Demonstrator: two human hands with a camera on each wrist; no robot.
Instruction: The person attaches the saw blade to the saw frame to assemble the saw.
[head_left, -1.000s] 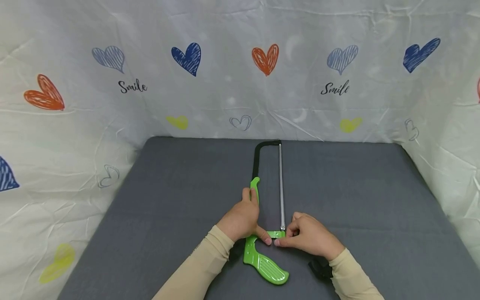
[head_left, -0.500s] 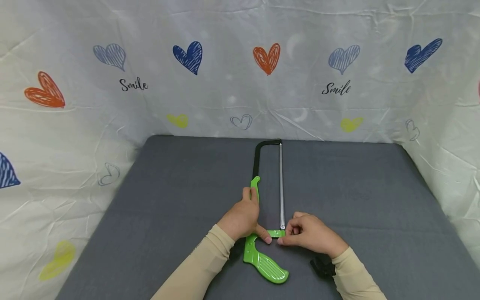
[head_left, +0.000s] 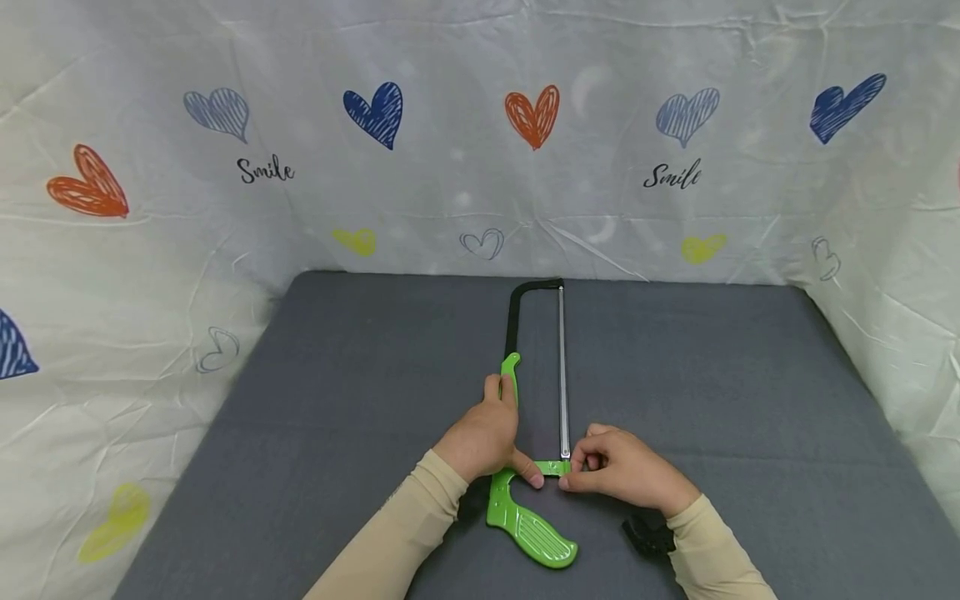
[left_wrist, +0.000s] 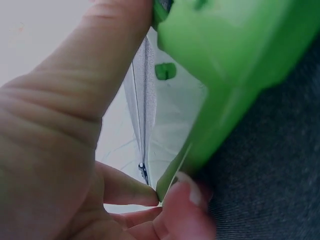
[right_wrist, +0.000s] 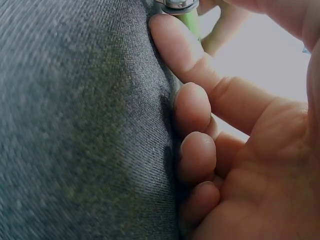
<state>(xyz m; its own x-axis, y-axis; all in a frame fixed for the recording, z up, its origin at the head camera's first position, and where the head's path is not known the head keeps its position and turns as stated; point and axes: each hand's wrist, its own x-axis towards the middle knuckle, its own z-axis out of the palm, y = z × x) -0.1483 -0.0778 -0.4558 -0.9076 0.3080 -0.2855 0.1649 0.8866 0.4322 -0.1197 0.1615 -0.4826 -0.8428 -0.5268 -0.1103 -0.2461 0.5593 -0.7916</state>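
A hacksaw [head_left: 532, 536] lies flat on the grey cloth in the head view, its green handle towards me. Its black frame [head_left: 513, 321] points to the far edge, with the silver blade [head_left: 563, 375] on the right. My left hand [head_left: 483, 437] grips the green frame part from the left, thumb stretched along the short green arm [head_left: 553, 468]. At the right end of that arm, my right hand [head_left: 626, 468] pinches a small metal nut [right_wrist: 177, 4] between thumb and index finger. The right wrist view shows only part of the nut; its other fingers are curled on the cloth.
The dark grey cloth [head_left: 360, 358] covers the table, which meets a white curtain [head_left: 450, 183] printed with hearts at the back and sides. A black object [head_left: 648, 533] sits at the right wrist, beside the beige sleeve.
My right thumb has shifted slightly to the right, away from the left thumb, and the right wrist with it. The left hand and the hacksaw have stayed put.
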